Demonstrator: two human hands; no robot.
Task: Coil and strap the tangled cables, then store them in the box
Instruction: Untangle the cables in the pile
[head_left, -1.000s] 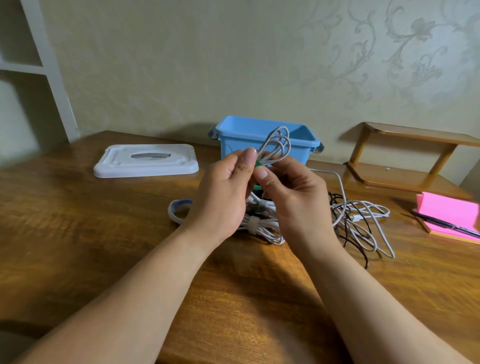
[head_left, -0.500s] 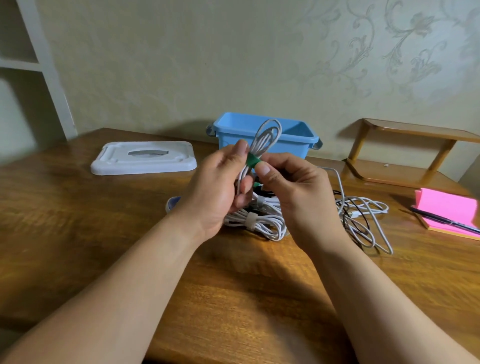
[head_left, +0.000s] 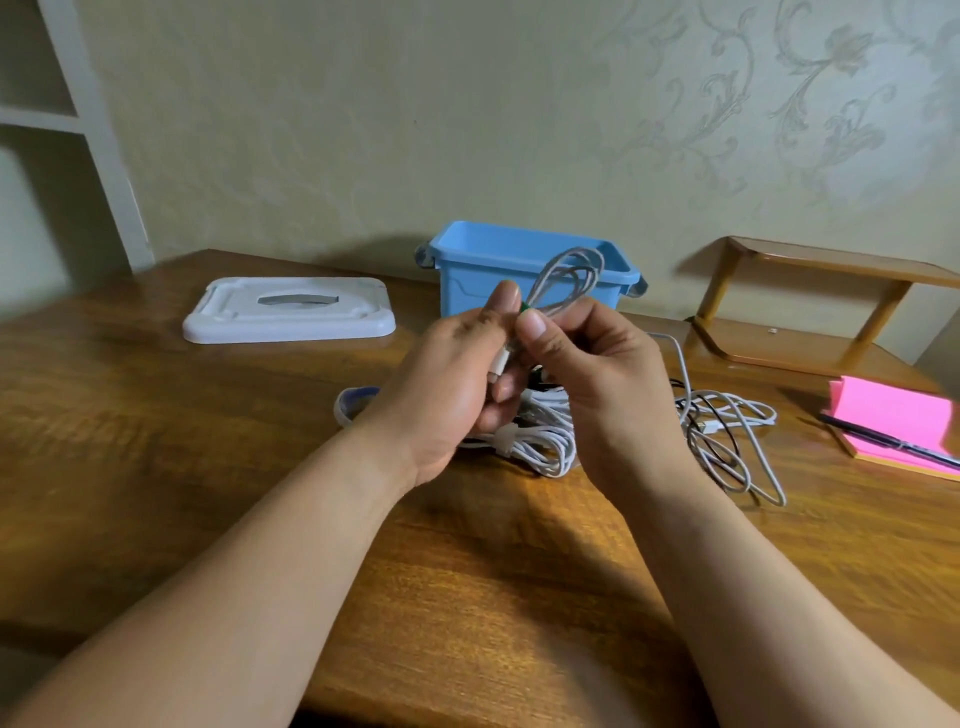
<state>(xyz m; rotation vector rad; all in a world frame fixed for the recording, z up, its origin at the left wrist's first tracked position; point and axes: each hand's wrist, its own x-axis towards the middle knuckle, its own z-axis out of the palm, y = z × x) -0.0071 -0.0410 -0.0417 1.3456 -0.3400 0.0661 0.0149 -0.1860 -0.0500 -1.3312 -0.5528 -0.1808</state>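
A small coiled grey cable (head_left: 569, 280) is held up above the table in both hands. My left hand (head_left: 452, 384) and my right hand (head_left: 597, 374) pinch it at a green strap (head_left: 525, 309) around its middle; its loops stick up in front of the open blue box (head_left: 524, 265). A white plug end shows between my left fingers. Under my hands lies a white cable coil (head_left: 535, 441) bound with a white strap. Loose tangled white and black cables (head_left: 727, 441) spread on the table to the right.
The box's white lid (head_left: 291, 312) lies flat at the back left. A blue-and-white strap (head_left: 353, 402) lies left of my hands. A wooden shelf (head_left: 810, 312) stands at the back right, with a pink notepad (head_left: 893, 415) and a black pen (head_left: 893, 447) beside it.
My hands keep working the green strap on the small coil; its loops have tilted slightly rightward. The cables on the table have not moved.
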